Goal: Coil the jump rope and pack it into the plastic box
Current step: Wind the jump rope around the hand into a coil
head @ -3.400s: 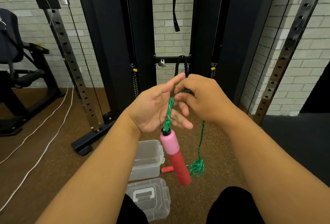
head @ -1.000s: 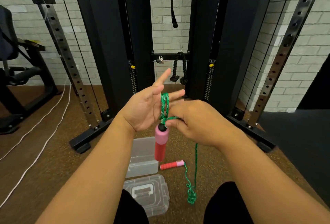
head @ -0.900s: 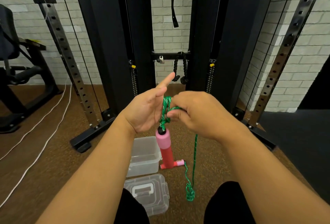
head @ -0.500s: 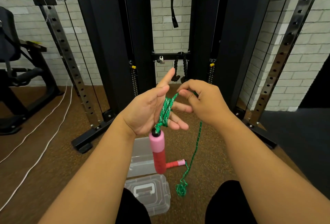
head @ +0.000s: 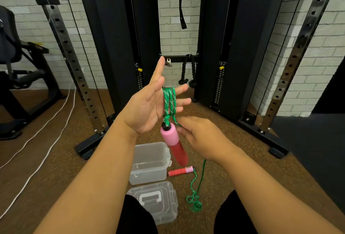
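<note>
My left hand (head: 149, 106) is raised palm up with fingers spread, and several turns of the green jump rope (head: 169, 101) are wound around its fingers. One pink and red handle (head: 174, 143) hangs from those loops below the palm. My right hand (head: 200, 136) is lower, fingers pinching the rope strand just right of the hanging handle. The rope drops from there to a small tangle (head: 195, 201) on the floor. The second handle (head: 180, 171) lies on the floor beside the clear plastic box (head: 149, 162), which stands without its lid.
The box's clear lid (head: 155, 201) with a white handle lies near my knees. A black cable machine frame (head: 115, 47) stands ahead on the brown floor. White cords (head: 46, 121) run along the floor at left. A bench stands far left.
My right hand has dropped from beside the left fingertips to below the palm, leading the rope down. Another turn lies over the left fingers, and the hanging handle has swung slightly.
</note>
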A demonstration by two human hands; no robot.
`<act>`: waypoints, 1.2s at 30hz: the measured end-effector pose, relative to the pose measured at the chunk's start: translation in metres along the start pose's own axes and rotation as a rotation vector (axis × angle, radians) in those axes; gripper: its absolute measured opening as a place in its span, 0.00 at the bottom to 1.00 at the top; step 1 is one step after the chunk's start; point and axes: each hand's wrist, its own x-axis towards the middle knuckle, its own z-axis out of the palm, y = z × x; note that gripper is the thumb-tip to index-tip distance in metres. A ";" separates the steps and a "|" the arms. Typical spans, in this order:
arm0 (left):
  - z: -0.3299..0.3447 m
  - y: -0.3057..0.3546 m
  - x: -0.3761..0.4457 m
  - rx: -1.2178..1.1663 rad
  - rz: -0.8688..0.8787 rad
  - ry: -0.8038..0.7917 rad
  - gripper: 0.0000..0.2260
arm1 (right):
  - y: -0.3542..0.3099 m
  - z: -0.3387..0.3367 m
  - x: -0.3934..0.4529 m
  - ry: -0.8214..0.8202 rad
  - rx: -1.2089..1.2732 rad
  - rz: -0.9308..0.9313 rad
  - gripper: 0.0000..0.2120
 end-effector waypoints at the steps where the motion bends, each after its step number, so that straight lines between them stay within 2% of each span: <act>1: -0.001 0.000 0.000 0.013 0.000 0.011 0.25 | 0.000 -0.002 0.000 -0.002 -0.029 -0.011 0.07; 5: -0.004 -0.003 -0.001 0.089 -0.026 0.043 0.27 | -0.008 -0.016 0.001 0.022 -0.115 -0.077 0.10; 11: -0.005 -0.013 -0.003 0.124 -0.054 0.027 0.27 | -0.019 -0.038 0.009 0.131 -0.113 -0.133 0.08; 16: 0.003 -0.008 -0.007 0.081 -0.056 0.001 0.26 | -0.012 -0.057 0.023 0.264 -0.091 -0.071 0.06; 24: 0.010 -0.001 -0.008 -0.021 -0.065 -0.103 0.27 | -0.003 -0.059 0.034 0.416 0.089 0.033 0.02; 30: 0.007 0.001 -0.008 -0.193 0.027 -0.144 0.26 | 0.005 -0.036 0.024 0.410 0.274 0.086 0.06; 36: 0.011 0.002 -0.002 -0.221 0.168 -0.031 0.26 | 0.003 -0.010 0.012 0.258 0.177 0.025 0.13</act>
